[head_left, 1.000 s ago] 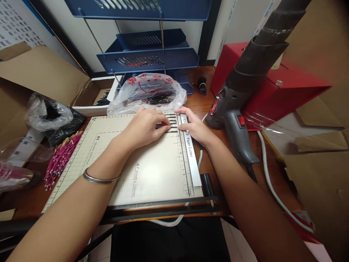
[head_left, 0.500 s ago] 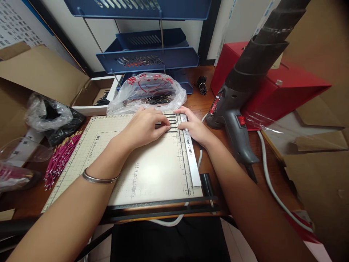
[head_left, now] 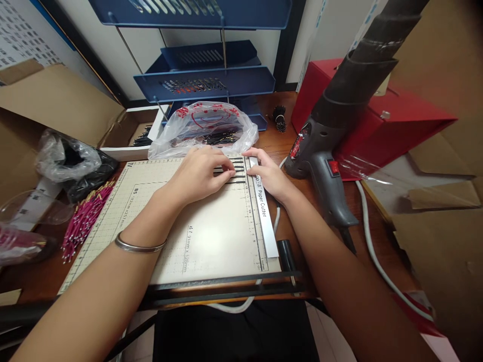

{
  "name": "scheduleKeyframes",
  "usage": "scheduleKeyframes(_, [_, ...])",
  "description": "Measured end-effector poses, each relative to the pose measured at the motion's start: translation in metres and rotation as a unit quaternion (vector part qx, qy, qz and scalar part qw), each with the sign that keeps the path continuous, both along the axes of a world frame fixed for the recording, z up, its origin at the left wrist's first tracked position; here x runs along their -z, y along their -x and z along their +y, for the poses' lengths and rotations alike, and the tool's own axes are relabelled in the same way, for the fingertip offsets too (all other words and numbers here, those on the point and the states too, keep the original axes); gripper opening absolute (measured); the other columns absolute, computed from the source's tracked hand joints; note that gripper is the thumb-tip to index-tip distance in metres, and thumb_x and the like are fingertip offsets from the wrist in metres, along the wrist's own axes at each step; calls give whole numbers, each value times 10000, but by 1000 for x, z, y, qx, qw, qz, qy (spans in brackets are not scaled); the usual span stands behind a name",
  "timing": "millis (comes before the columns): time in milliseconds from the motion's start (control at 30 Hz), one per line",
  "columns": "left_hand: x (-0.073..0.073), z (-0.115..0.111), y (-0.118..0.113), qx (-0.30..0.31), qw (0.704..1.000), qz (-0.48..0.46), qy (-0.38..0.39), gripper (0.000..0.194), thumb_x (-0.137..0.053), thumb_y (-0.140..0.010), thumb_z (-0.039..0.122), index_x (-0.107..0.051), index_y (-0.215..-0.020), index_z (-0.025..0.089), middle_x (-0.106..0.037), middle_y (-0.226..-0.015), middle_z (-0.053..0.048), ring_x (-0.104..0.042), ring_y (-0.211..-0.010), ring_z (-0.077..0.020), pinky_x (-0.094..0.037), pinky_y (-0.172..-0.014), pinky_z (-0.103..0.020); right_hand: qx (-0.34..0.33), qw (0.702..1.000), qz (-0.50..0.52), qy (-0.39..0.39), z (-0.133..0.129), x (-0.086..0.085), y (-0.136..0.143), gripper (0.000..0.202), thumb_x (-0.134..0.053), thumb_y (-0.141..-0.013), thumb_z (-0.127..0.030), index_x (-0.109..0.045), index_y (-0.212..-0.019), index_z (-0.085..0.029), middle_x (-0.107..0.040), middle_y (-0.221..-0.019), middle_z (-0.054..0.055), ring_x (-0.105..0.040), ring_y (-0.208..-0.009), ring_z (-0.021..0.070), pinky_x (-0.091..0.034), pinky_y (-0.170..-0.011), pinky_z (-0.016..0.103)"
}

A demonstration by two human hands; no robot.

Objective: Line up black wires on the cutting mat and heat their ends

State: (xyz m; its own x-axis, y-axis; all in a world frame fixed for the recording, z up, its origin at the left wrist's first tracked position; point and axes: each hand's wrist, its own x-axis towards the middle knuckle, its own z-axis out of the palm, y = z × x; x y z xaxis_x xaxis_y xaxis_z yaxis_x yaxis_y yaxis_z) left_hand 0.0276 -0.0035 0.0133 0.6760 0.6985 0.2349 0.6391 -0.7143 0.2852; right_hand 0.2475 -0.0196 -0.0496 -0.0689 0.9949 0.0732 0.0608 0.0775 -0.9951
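My left hand (head_left: 204, 170) bends over the far right part of a cream paper cutter board (head_left: 215, 226) printed with a grid. Its thumb and forefinger close around a thin black wire-like piece; the exact contact is partly hidden. Several such black pieces (head_left: 237, 181) lie side by side there, their ends toward the white strip (head_left: 267, 221) marked "Paper Cutter". My right hand (head_left: 272, 176) rests at that strip's far end, thumb and forefinger apart, fingertips near the ends of the black pieces. The cutter's black handle (head_left: 287, 255) is at the near right corner.
Behind the board lie a clear plastic bag (head_left: 166, 146) of black pieces and blue tiered trays (head_left: 204, 83). Magenta wires (head_left: 86, 218) lie at left beside a bagged black bundle (head_left: 88, 176). A grey heat gun (head_left: 328, 161) and a red box (head_left: 407, 120) stand at right.
My left thumb and fingertips have shifted slightly among the black pieces. My right thumb has moved a little to the right. The board stays in place.
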Motion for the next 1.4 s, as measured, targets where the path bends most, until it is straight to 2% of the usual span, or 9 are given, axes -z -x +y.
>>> scheduleKeyframes(133, [1, 4, 0, -8, 1000, -4, -1, 213, -668, -1026, 336, -832, -968, 212, -803, -984, -85, -663, -960, -274, -427, -902, -424, 25, 1000, 0, -5, 1, 3, 3, 471, -646, -667, -304, -653, -1135, -257, -646, -1453, 78, -569, -1439, 327, -344, -1344, 542])
scheduleKeyframes(433, [5, 10, 0, -19, 999, -23, -15, 215, -677, -1018, 359, -830, -952, 223, -798, -970, -73, -650, -944, -264, -425, -912, -424, 59, 998, 8, -11, 1, 4, 7, 418, -662, -698, -316, -634, -1109, -244, -727, -1220, 72, -676, -1201, 294, -489, -1194, 505])
scheduleKeyframes(767, [6, 13, 0, 2, 1000, -17, 0, 217, -676, -1019, 351, -834, -972, 211, -802, -998, -83, -678, -954, -264, -457, -913, -418, 64, 998, 11, -15, 3, 5, 8, 381, -671, -713, -307, -642, -1087, -244, -736, -1180, 59, -679, -1162, 280, -506, -1160, 481])
scheduleKeyframes(1067, [3, 13, 1, 11, 1000, -6, 13, 222, -673, -1025, 351, -834, -967, 210, -809, -983, -84, -682, -939, -254, -471, -890, -404, 70, 997, -9, -27, 5, 6, 6, 365, -679, -718, -305, -659, -1078, -251, -742, -1223, 51, -660, -1208, 283, -489, -1189, 492])
scheduleKeyframes(1233, [2, 12, 1, 24, 999, -19, 23, 214, -677, -1021, 355, -823, -954, 214, -811, -983, -79, -684, -925, -249, -474, -884, -402, 65, 997, -10, -26, 5, 6, 7, 343, -671, -739, -306, -653, -1078, -255, -737, -1169, 46, -665, -1154, 278, -499, -1166, 492])
scheduleKeyframes(1400, [3, 12, -1, -16, 999, -32, 11, 228, -649, -1035, 347, -816, -965, 210, -821, -1041, -81, -683, -976, -261, -458, -952, -427, 70, 997, -3, -32, 4, 7, 8, 340, -679, -743, -298, -649, -1077, -242, -741, -1235, 66, -674, -1205, 283, -487, -1196, 491])
